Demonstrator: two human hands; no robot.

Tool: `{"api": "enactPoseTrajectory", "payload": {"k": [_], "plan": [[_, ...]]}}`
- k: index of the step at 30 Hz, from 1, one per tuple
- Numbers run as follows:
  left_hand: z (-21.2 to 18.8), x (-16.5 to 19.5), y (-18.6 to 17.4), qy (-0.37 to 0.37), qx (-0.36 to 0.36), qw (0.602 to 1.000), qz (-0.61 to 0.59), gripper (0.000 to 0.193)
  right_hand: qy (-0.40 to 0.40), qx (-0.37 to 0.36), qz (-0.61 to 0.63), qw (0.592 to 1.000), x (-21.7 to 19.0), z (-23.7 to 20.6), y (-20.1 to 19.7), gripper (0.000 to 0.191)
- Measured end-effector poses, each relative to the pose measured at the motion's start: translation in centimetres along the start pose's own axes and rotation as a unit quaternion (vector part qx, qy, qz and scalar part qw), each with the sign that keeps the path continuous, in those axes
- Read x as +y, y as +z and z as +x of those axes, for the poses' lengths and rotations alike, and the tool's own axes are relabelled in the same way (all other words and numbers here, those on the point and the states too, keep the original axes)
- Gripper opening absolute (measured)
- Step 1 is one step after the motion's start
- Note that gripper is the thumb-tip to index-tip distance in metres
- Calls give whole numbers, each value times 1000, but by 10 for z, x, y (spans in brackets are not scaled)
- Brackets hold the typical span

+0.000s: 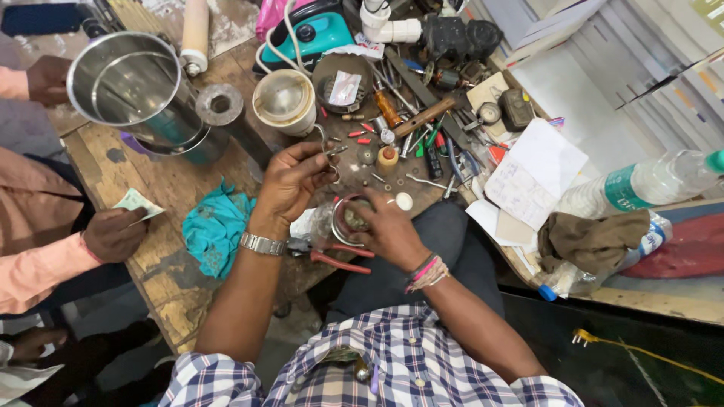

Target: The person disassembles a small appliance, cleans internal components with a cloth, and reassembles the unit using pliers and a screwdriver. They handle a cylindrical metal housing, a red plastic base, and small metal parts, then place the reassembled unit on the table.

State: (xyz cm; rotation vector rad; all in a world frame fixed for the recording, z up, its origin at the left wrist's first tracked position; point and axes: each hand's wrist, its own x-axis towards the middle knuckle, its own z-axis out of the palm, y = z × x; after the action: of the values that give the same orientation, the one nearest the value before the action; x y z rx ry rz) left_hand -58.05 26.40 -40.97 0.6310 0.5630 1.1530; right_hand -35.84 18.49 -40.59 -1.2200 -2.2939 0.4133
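The right hand (388, 230) grips a round metal part (348, 218) over the lap. The left hand (294, 181) pinches a small wire clip (330, 151); best keep the part steady while fitting it

Even, diffuse light from above; the scene is bright and colours read true. Shadows are soft and short, deepest beneath the wooden workbench (173, 294) edge at lower left. Specular glare marks the inner wall of the steel jar (132, 87) and the plastic bottle (648, 181). Wide-angle distortion bends lines toward the frame edges. Focus is sharp centrally, with slight softening at the corners.
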Motion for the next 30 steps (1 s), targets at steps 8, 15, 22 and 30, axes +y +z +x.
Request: {"api": "enactPoseTrajectory", "payload": {"k": [8,15,22,30], "plan": [[-47,24,71,63,18,955,289,26,367,166,684,609,71,-13,-8,49],[-26,-8,114,206,-55,745,632,17,393,104,767,497,96,-28,12,47],[-13,-35,89,182,-21,729,660,15,330,95,793,504,76,-15,3,45],[-12,-53,-24,72,42,971,223,43,172,32,703,690,27,19,-36,59]]}}
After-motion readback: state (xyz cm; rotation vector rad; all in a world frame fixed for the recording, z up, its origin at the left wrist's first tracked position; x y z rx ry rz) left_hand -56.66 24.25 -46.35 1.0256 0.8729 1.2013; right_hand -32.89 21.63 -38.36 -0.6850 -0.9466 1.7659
